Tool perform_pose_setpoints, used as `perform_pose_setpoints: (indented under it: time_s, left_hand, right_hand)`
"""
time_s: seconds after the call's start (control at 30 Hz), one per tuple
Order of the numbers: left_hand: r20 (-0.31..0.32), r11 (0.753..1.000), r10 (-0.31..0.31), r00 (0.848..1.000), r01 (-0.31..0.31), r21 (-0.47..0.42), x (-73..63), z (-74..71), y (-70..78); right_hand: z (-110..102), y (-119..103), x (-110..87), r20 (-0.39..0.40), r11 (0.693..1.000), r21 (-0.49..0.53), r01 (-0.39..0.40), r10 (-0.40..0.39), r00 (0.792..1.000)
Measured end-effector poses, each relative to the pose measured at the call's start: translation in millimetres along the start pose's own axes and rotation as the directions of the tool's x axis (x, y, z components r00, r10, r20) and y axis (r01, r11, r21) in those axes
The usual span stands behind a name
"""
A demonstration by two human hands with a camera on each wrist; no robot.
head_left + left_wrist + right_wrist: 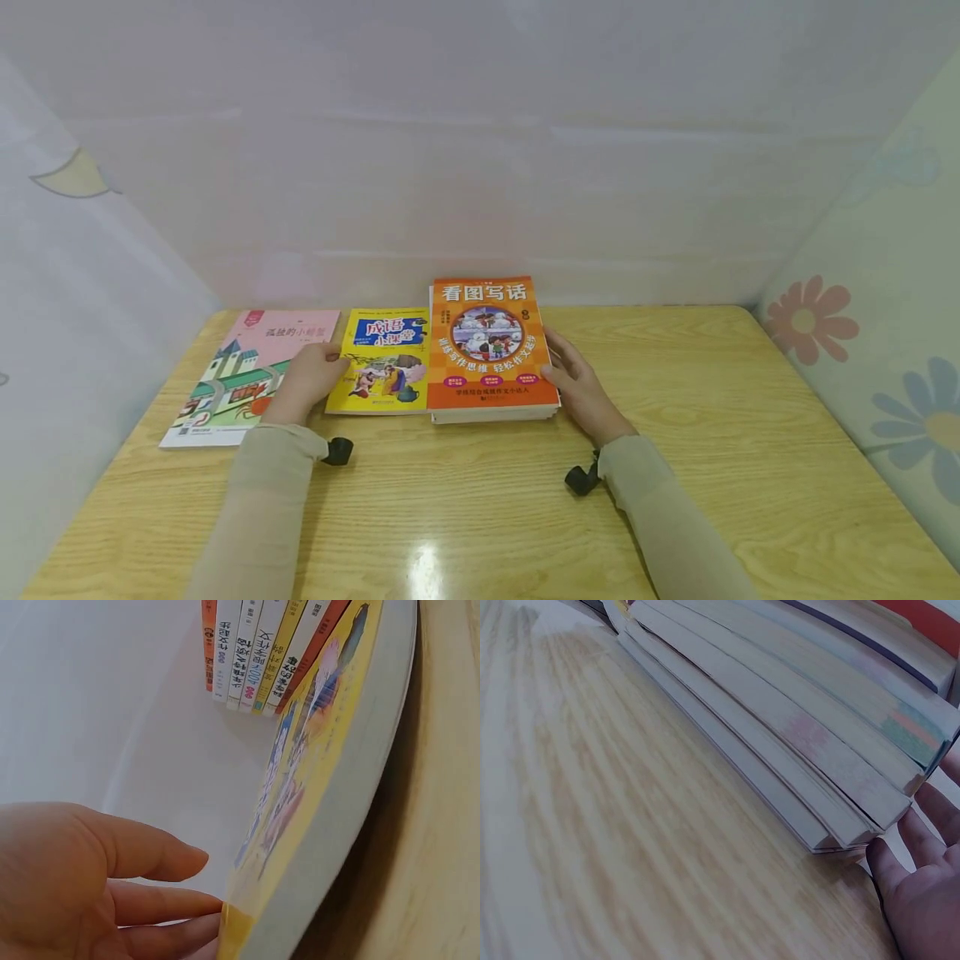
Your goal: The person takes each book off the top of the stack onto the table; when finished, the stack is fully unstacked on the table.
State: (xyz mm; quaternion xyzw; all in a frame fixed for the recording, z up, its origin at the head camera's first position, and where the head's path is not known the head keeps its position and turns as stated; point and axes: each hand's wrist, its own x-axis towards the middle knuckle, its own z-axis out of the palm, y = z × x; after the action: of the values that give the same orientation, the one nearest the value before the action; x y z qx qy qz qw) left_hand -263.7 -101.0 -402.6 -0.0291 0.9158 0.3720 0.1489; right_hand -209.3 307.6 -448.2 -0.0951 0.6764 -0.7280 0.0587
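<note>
A yellow book [378, 379] lies flat on the table, its right side against a stack of books topped by an orange book [491, 346]. My left hand [309, 377] is at the yellow book's left edge. In the left wrist view the fingertips of this left hand [142, 881] touch the edge of the yellow book [330, 712], with the thumb raised off the cover. My right hand [585, 390] rests against the stack's right side. Seen from the right wrist, the fingers of this right hand [930, 862] touch the corner of the book stack [795, 727].
A pink picture book [251, 375] lies at the left, partly behind my left forearm. The wooden table [465, 508] reaches back to a pale cloth wall [480, 167]. Patterned cloth walls stand at both sides.
</note>
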Motion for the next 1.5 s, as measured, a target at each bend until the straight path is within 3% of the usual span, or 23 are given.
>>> perform_pose_setpoints:
  time_s: [0.27, 0.57, 0.73, 0.87, 1.0, 1.2, 1.5]
  left_hand:
    - [-0.014, 1.0, -0.023, 1.0, 0.023, 0.006, -8.8, -1.4, 9.2]
    - [-0.064, 0.994, 0.102, 0.993, -0.104, -0.034, -16.7, 8.8, 23.5]
    - [-0.073, 0.978, 0.198, 0.977, -0.202, -0.056, -16.1, 20.4, 32.0]
    - [-0.003, 0.958, 0.259, 0.966, -0.257, -0.127, -15.1, 34.7, 41.3]
    - [0.084, 0.927, 0.275, 0.958, -0.242, -0.287, -15.7, 51.3, 50.6]
    - [0.091, 0.868, 0.321, 0.943, -0.254, -0.427, -14.0, 69.7, 59.6]
    - [0.108, 0.865, 0.322, 0.94, -0.246, -0.438, -21.2, 78.4, 57.3]
  right_hand:
    - [0, 0, -1.2, 0.003, 1.0, 0.001, 0.012, -0.012, 1.0]
    - [2, -1, -4.9, 0.01, 1.0, 0.0, 0.028, -0.028, 1.0]
    - [2, -1, -3.8, 0.001, 1.0, -0.008, 0.02, -0.02, 1.0]
    - [2, -1, -1.9, 0.001, 1.0, -0.012, 0.02, -0.02, 1.0]
    - [3, -2, -1.8, 0.004, 1.0, -0.004, 0.022, -0.022, 1.0]
    - [1, -5, 2.0, 0.004, 0.999, 0.0, 0.05, -0.05, 0.999]
    - [4, -5, -4.4, 0.028, 0.999, -0.013, 0.031, -0.03, 0.999]
